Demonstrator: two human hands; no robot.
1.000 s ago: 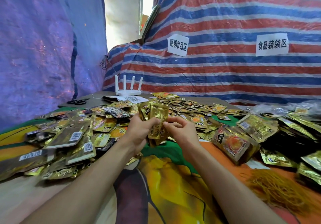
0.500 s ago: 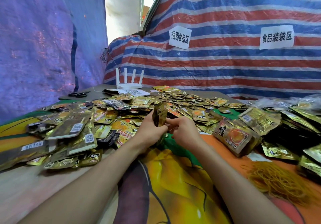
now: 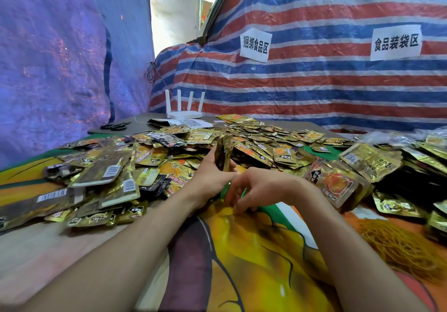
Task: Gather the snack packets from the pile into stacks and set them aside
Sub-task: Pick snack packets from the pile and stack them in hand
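Gold foil stack of packets (image 3: pixel 223 153) stands upright in the left hand (image 3: pixel 209 178), whose fingers wrap around it at the near edge of the pile (image 3: pixel 261 142). The right hand (image 3: pixel 260 188) sits just beside it, fingertips curled down onto the printed cloth (image 3: pixel 254 263); whether they pinch anything I cannot tell. Bare cloth lies between the forearms. Loose packets crowd the left, with a bundled stack (image 3: pixel 336 186) and rubber bands (image 3: pixel 399 246) on the right. Far back, a router (image 3: pixel 183 111) and scissors (image 3: pixel 113 126) sit before a striped tarp (image 3: pixel 314 82) and a blue tarp (image 3: pixel 48 57).
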